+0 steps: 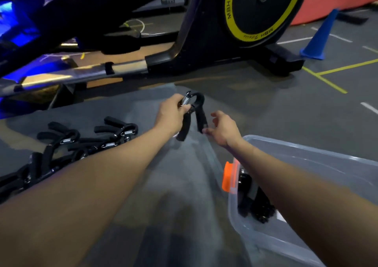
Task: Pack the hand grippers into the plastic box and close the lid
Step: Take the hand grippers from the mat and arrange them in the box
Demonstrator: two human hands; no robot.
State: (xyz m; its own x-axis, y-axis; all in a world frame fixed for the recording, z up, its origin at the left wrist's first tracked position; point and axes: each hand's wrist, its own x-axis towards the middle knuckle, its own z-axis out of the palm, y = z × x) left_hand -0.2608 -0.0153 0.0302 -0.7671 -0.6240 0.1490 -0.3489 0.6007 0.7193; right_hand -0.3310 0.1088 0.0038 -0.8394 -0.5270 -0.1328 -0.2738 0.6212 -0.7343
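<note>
My left hand (171, 113) grips a black hand gripper (193, 115) by its spring end, with the two foam handles hanging down above the floor. My right hand (224, 128) is just to its right, fingers loosely spread, a fingertip at the tip of one handle. A clear plastic box (306, 160) with an orange latch (229, 176) stands open at the lower right, partly behind my right forearm, and holds black grippers (253, 203). A pile of several black hand grippers (81, 141) lies on the floor at the left.
A black exercise bike with a yellow-ringed flywheel (263, 8) stands across the back, its rail reaching left. A blue cone (319, 37) sits at the right on a grey floor with yellow and white lines. A clear lid (184, 148) seems to lie under my arms.
</note>
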